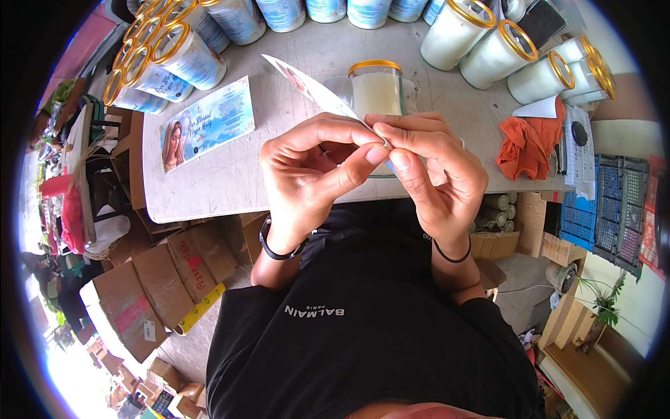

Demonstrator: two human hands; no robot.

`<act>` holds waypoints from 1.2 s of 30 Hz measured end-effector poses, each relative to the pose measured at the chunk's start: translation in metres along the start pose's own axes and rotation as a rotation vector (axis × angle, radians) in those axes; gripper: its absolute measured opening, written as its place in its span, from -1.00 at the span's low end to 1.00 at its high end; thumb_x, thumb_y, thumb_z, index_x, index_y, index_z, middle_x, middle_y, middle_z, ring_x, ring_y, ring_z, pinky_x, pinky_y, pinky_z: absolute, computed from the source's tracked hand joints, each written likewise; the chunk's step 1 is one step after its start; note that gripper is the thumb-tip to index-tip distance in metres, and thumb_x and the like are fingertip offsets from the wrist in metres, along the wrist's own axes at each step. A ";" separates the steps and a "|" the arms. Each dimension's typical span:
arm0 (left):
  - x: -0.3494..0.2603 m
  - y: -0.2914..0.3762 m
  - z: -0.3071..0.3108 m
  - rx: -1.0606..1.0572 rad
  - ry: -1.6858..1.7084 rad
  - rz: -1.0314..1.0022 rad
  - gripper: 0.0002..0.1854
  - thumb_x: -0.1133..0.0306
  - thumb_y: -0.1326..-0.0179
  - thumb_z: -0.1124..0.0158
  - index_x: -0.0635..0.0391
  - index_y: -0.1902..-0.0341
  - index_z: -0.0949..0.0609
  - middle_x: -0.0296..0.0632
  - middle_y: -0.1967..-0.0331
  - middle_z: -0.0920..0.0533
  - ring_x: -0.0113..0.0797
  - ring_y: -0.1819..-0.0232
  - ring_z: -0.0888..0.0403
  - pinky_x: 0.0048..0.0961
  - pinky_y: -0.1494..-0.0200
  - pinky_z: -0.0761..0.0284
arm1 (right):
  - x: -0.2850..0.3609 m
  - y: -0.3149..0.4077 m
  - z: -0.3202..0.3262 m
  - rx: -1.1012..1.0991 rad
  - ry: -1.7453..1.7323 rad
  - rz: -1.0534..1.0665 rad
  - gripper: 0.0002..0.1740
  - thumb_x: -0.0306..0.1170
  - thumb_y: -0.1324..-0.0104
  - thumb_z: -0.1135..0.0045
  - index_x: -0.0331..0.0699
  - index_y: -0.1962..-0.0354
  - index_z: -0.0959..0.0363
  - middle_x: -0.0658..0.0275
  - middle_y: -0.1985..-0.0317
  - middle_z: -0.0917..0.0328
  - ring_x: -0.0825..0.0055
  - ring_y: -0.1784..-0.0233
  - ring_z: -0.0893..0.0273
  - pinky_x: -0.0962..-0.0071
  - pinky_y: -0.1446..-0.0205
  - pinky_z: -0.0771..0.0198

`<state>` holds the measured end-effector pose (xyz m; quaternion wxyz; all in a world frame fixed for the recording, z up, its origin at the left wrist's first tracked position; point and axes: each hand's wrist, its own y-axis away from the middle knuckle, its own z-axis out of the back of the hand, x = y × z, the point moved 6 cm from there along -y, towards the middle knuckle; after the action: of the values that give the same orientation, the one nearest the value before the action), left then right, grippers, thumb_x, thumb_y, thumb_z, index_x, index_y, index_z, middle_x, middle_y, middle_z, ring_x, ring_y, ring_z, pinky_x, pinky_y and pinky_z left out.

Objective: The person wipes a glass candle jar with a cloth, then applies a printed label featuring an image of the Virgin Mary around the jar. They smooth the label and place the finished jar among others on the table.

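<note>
Between the fingertips of my left hand (319, 173) and my right hand (439, 162), I pinch the edge of a printed label sheet (314, 89). The sheet is seen nearly edge-on and slants up to the left; its lower end is mostly behind my fingers. Just beyond my hands, a glass jar candle (376, 91) with a gold rim and white wax rests on the table, its lower part hidden. A second printed label (209, 125), blue with a veiled figure, lies flat on the table to the left.
Labelled jar candles (191, 63) crowd the table's far left and back. Plain white jar candles (455, 36) stand or lie at the right, near an orange cloth (528, 141) and papers (580, 139). Cardboard boxes (157, 283) sit below left; plastic crates (602, 204) are at the right.
</note>
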<state>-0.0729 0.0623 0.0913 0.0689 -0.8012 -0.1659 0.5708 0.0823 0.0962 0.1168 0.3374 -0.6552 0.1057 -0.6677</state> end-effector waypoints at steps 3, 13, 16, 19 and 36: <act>0.001 0.000 0.000 -0.006 0.018 0.005 -0.85 0.65 -0.17 -0.50 0.27 0.18 -0.76 -0.15 0.21 -0.77 -0.47 0.19 -0.73 -0.53 0.10 -0.66 | 0.000 0.001 0.001 -0.002 0.004 0.002 -0.74 -0.64 -0.27 -0.32 -0.34 0.07 -0.70 0.17 0.02 -0.76 0.40 0.04 -0.69 0.44 -0.06 -0.50; 0.000 -0.001 0.000 0.012 0.004 -0.014 -0.85 0.66 -0.19 -0.49 0.31 0.17 -0.75 -0.11 0.21 -0.77 -0.42 0.18 -0.75 -0.50 0.08 -0.69 | -0.001 0.003 0.001 0.108 0.025 0.045 -0.77 -0.59 -0.46 -0.13 -0.50 -0.01 -0.60 -0.07 -0.04 -0.67 0.35 -0.07 -0.63 0.37 -0.18 -0.53; 0.002 -0.001 0.000 0.006 0.008 0.013 -0.86 0.66 -0.20 -0.47 0.31 0.16 -0.75 -0.10 0.20 -0.77 -0.40 0.17 -0.75 -0.48 0.07 -0.70 | -0.001 0.002 0.001 0.113 0.033 0.035 -0.77 -0.59 -0.46 -0.13 -0.50 -0.01 -0.60 -0.08 -0.03 -0.67 0.35 -0.06 -0.64 0.37 -0.17 -0.54; 0.004 -0.001 0.001 -0.012 0.014 0.037 -0.86 0.66 -0.21 -0.47 0.32 0.16 -0.75 -0.09 0.20 -0.77 -0.39 0.16 -0.76 -0.48 0.07 -0.71 | -0.001 0.003 0.002 0.112 0.040 0.036 -0.77 -0.60 -0.46 -0.12 -0.51 -0.01 -0.60 -0.08 -0.04 -0.67 0.33 -0.07 -0.65 0.36 -0.18 -0.54; -0.006 -0.001 0.001 -0.041 -0.184 -0.102 -0.85 0.60 -0.17 -0.52 0.29 0.19 -0.76 -0.12 0.22 -0.77 -0.43 0.18 -0.74 -0.53 0.14 -0.68 | 0.003 0.005 -0.001 0.046 0.016 -0.018 -0.78 -0.62 -0.47 -0.12 -0.57 0.00 -0.59 -0.09 -0.04 -0.66 0.27 -0.13 -0.67 0.35 -0.22 -0.56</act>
<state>-0.0761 0.0610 0.0970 0.0660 -0.7372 -0.2238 0.6341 0.0829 0.0905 0.1162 0.3455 -0.6428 0.0874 -0.6781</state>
